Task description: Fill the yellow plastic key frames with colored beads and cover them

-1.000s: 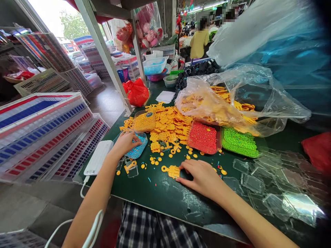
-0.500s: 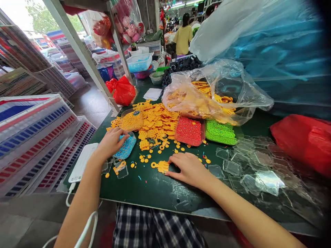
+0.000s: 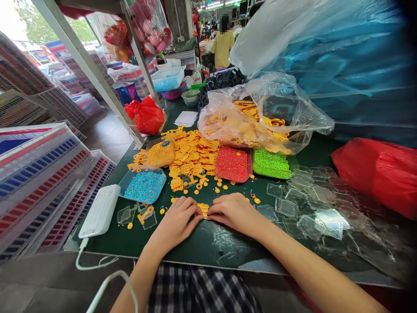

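Between my two hands, at the front of the dark green table, lies a flat yellow plastic piece (image 3: 203, 208). My right hand (image 3: 235, 214) grips its right edge with thumb and fingers. My left hand (image 3: 178, 221) is closed at the other side, its thumb and fingertips pinched right by the piece; anything tiny between them is hidden. Left of my left hand stands a clear tray of blue beads (image 3: 145, 186). Behind the hands are a heap of yellow plastic pieces (image 3: 192, 152), a tray of yellow beads (image 3: 160, 153), a tray of red beads (image 3: 232, 163) and a tray of green beads (image 3: 271, 163).
A white power bank (image 3: 100, 211) with a cable lies at the left edge. Clear plastic squares (image 3: 302, 195) spread across the right. Behind are a clear bag of yellow pieces (image 3: 254, 121) and a red bag (image 3: 148, 116). Another person (image 3: 223, 48) is in the background.
My left hand has left the blue bead tray and moved right to the yellow piece. My right hand stays at the piece, fingers now closer together. The view has shifted slightly.
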